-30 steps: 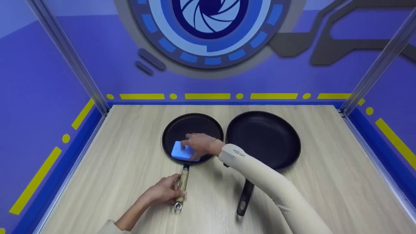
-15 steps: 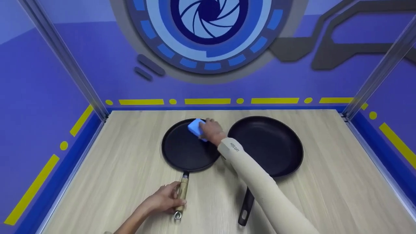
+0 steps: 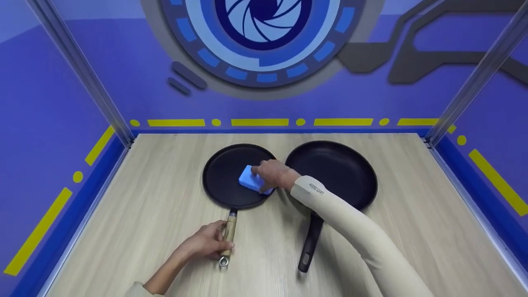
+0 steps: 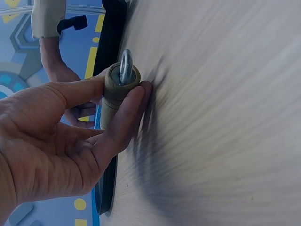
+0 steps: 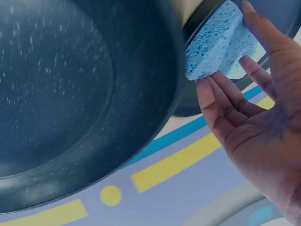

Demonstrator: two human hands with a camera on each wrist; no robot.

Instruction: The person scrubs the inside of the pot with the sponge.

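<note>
A flat, low-rimmed black pan (image 3: 220, 177) lies on the table, its wooden handle (image 3: 230, 227) toward me. My left hand (image 3: 205, 240) holds that handle between thumb and fingers; in the left wrist view its metal hanging ring (image 4: 126, 68) sticks out past the thumb. On the right part of the pan's surface rests a blue sponge (image 3: 248, 177), gripped by my right hand (image 3: 275, 174). Up close in the right wrist view, the porous sponge (image 5: 216, 44) looks bent between the thumb and fingers. The hand covers part of the pan's right rim.
Just right of the flat pan is a larger, deeper black frying pan (image 3: 330, 169) with a black handle (image 3: 310, 245). My right forearm (image 3: 350, 231) crosses over its near part. Blue patterned walls (image 3: 272, 107) enclose the wooden table (image 3: 165, 173) at the back and sides.
The right hand took the sponge from the pan's near-left part to its far-right edge, then back toward the near right. The left hand stays on the handle.
</note>
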